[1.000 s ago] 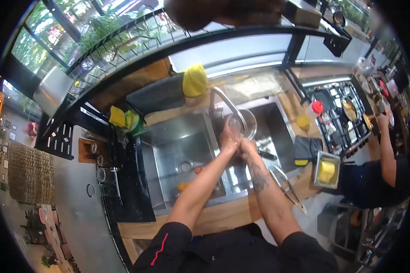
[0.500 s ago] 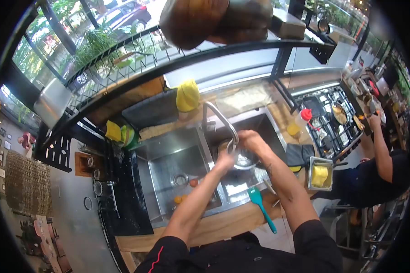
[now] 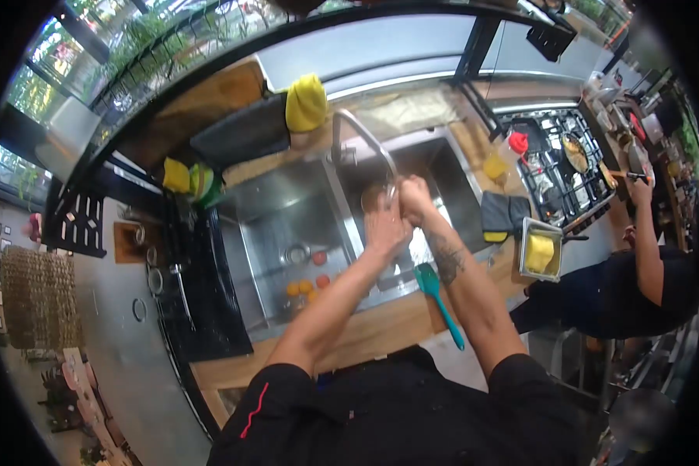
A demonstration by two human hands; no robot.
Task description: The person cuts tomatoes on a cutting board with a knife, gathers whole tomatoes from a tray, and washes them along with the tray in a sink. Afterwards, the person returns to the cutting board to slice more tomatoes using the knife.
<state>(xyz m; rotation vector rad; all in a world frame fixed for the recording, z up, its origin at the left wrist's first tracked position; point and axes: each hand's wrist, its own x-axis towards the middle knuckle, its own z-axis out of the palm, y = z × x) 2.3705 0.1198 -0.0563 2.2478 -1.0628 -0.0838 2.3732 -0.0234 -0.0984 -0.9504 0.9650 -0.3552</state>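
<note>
Both of my hands meet over the right sink basin (image 3: 462, 194), just below the end of the curved faucet (image 3: 369, 140). My left hand (image 3: 388, 231) is turned back-up, close against my right hand, its fingers blurred and partly hidden. My right hand (image 3: 416, 199) is curled closed near the spout; whatever is inside it is hidden. A brownish round shape (image 3: 373, 199) shows beside my left fingers, too blurred to name. On the wooden counter edge, below my right forearm, lies a turquoise spatula (image 3: 440, 307).
Orange and red round fruits (image 3: 305, 286) lie in the left basin (image 3: 268, 225). On the right are a squeeze bottle (image 3: 505, 158), dark cloth (image 3: 505, 215), metal tray with yellow contents (image 3: 540, 255) and gas stove (image 3: 555, 163). A co-worker (image 3: 629, 283) stands at the far right.
The shiny metal bowl that showed under my hands is no longer visible. My hands have come closer together, and the whole view has shifted.
</note>
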